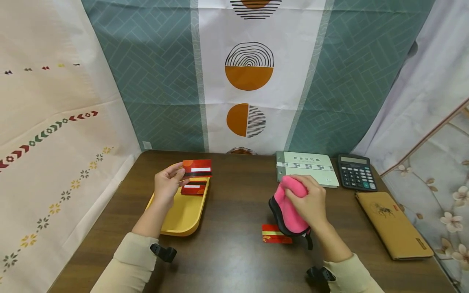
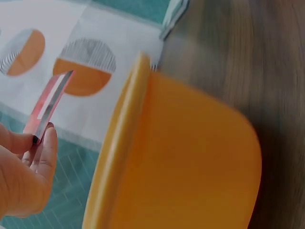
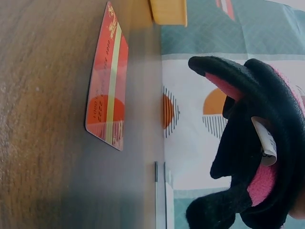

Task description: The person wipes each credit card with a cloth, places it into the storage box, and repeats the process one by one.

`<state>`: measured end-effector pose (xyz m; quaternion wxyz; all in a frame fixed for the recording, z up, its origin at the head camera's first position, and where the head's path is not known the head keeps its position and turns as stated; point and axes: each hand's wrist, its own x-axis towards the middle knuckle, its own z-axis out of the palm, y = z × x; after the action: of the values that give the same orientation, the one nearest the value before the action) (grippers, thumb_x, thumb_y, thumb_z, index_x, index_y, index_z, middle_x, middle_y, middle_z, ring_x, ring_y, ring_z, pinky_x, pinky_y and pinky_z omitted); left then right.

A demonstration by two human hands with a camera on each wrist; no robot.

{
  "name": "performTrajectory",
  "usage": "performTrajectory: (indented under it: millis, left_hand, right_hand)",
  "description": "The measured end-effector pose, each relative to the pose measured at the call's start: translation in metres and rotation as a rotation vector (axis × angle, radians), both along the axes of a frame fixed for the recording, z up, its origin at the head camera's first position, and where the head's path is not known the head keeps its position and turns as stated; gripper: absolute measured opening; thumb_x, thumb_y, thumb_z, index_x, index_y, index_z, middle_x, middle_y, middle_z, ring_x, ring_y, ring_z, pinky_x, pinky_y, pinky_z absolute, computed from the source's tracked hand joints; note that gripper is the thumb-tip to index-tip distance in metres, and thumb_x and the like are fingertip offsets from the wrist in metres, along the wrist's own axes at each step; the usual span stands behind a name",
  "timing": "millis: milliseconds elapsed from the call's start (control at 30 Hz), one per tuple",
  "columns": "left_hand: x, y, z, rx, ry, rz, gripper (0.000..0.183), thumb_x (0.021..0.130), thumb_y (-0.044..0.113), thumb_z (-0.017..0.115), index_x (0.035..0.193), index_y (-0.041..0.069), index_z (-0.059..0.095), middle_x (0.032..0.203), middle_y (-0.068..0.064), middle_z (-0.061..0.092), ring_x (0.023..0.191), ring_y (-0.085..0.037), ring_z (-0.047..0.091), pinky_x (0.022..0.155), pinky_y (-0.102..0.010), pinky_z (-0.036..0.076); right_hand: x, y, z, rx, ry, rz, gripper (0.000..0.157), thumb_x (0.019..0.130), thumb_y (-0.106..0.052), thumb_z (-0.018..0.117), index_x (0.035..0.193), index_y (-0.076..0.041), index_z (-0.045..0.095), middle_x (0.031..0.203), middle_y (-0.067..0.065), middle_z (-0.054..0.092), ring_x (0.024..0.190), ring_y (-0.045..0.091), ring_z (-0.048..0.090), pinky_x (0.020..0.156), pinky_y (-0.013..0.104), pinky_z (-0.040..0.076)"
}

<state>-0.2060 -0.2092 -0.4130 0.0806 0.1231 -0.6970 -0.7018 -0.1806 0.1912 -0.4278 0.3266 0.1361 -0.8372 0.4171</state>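
My left hand (image 1: 166, 185) pinches a red bank card (image 1: 198, 163) by its left end, thumb against fingers. The dark stripe and white strip on the card's back face me. Below it stands a yellow tray (image 1: 179, 215), with another red bank card (image 1: 193, 189) in its far part. On the right, my right hand (image 1: 312, 201) grips a pink fuzzy pouch (image 1: 291, 211) with black edging. The right wrist view shows the pouch's black edges and a white label (image 3: 265, 140). A red bank card with a yellow stripe (image 3: 106, 81) lies flat on the table, near the pouch.
At the back right of the brown wooden table (image 1: 234, 260) lies a pale green notebook (image 1: 309, 160). Beside it sits a black calculator (image 1: 357, 175), and nearer me a tan zip wallet (image 1: 397, 226). A patterned cloth (image 1: 168, 81) hangs behind the table's far edge.
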Motion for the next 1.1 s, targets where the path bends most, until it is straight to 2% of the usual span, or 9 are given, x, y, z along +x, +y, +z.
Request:
performTrajectory:
  millis: [100, 300, 500, 633, 767, 833, 933, 1000, 1100]
  left_hand:
    - [-0.003, -0.011, -0.004, -0.012, -0.038, 0.004, 0.038, 0.103, 0.007, 0.058, 0.14, -0.002, 0.057, 0.126, -0.014, 0.064, 0.09, -0.003, 0.068, 0.082, -0.028, 0.059]
    - [-0.009, -0.029, -0.019, 0.008, -0.092, -0.002, 0.042, 0.103, 0.004, 0.057, 0.142, -0.008, 0.052, 0.114, -0.006, 0.065, 0.085, -0.001, 0.066, 0.081, -0.027, 0.059]
    - [-0.017, -0.034, -0.039, -0.071, -0.179, -0.08, 0.041, 0.102, 0.001, 0.057, 0.141, -0.011, 0.051, 0.125, -0.022, 0.064, 0.082, -0.006, 0.067, 0.08, -0.029, 0.06]
    - [-0.02, -0.033, -0.049, -0.103, -0.23, -0.121, 0.041, 0.101, -0.003, 0.056, 0.141, -0.011, 0.051, 0.127, -0.026, 0.061, 0.085, -0.008, 0.064, 0.076, -0.027, 0.06]
    - [-0.021, -0.032, -0.054, -0.134, -0.243, -0.146, 0.04, 0.1, -0.006, 0.055, 0.139, -0.013, 0.05, 0.13, -0.029, 0.057, 0.089, -0.011, 0.064, 0.077, -0.028, 0.06]
    - [-0.02, -0.032, -0.055, -0.186, -0.23, -0.161, 0.04, 0.1, -0.007, 0.055, 0.138, -0.016, 0.049, 0.132, -0.033, 0.056, 0.095, -0.016, 0.065, 0.08, -0.029, 0.06]
    - [-0.019, -0.032, -0.056, -0.318, -0.22, -0.174, 0.04, 0.099, -0.005, 0.057, 0.137, -0.017, 0.05, 0.134, -0.034, 0.056, 0.109, -0.027, 0.065, 0.087, -0.032, 0.058]
    - [-0.017, -0.033, -0.056, -0.405, -0.218, -0.19, 0.042, 0.099, -0.002, 0.058, 0.138, -0.018, 0.049, 0.134, -0.034, 0.056, 0.12, -0.035, 0.061, 0.094, -0.036, 0.056]
    - [-0.015, -0.033, -0.054, -0.505, -0.209, -0.207, 0.045, 0.099, 0.0, 0.058, 0.138, -0.019, 0.047, 0.133, -0.035, 0.056, 0.126, -0.042, 0.056, 0.1, -0.044, 0.052]
  right_hand:
    - [0.0, 0.001, 0.0, 0.0, -0.001, -0.006, 0.035, 0.074, -0.004, 0.086, 0.108, -0.006, 0.077, 0.1, 0.01, 0.072, 0.085, 0.023, 0.066, 0.07, 0.01, 0.044]
    - [-0.002, 0.003, -0.002, 0.003, 0.0, -0.006, 0.037, 0.074, -0.004, 0.087, 0.109, -0.006, 0.077, 0.1, 0.009, 0.072, 0.084, 0.022, 0.065, 0.07, 0.01, 0.044]
    - [-0.001, 0.001, -0.001, 0.001, -0.021, -0.003, 0.037, 0.075, -0.005, 0.087, 0.11, -0.007, 0.076, 0.101, 0.009, 0.072, 0.086, 0.022, 0.065, 0.072, 0.009, 0.044]
    - [0.001, 0.0, -0.001, 0.003, -0.041, -0.007, 0.036, 0.076, -0.006, 0.087, 0.111, -0.006, 0.076, 0.102, 0.009, 0.072, 0.086, 0.022, 0.065, 0.071, 0.009, 0.044]
    - [0.001, 0.001, -0.001, 0.005, -0.049, -0.011, 0.036, 0.076, -0.005, 0.086, 0.11, -0.006, 0.076, 0.102, 0.01, 0.072, 0.086, 0.023, 0.065, 0.07, 0.01, 0.045]
    - [0.001, 0.002, -0.001, 0.006, -0.051, -0.013, 0.036, 0.076, -0.006, 0.086, 0.11, -0.007, 0.076, 0.102, 0.009, 0.072, 0.086, 0.022, 0.065, 0.07, 0.011, 0.045]
    - [0.001, 0.002, -0.002, 0.01, -0.056, -0.014, 0.036, 0.076, -0.006, 0.086, 0.111, -0.007, 0.076, 0.102, 0.009, 0.072, 0.086, 0.022, 0.065, 0.069, 0.012, 0.046]
    - [0.0, 0.002, -0.002, 0.011, -0.061, -0.014, 0.036, 0.076, -0.006, 0.086, 0.111, -0.007, 0.076, 0.102, 0.009, 0.072, 0.086, 0.022, 0.065, 0.069, 0.013, 0.046]
    - [-0.001, 0.003, -0.003, 0.016, -0.056, -0.016, 0.037, 0.075, -0.006, 0.087, 0.111, -0.007, 0.076, 0.101, 0.009, 0.072, 0.085, 0.022, 0.065, 0.069, 0.013, 0.046]
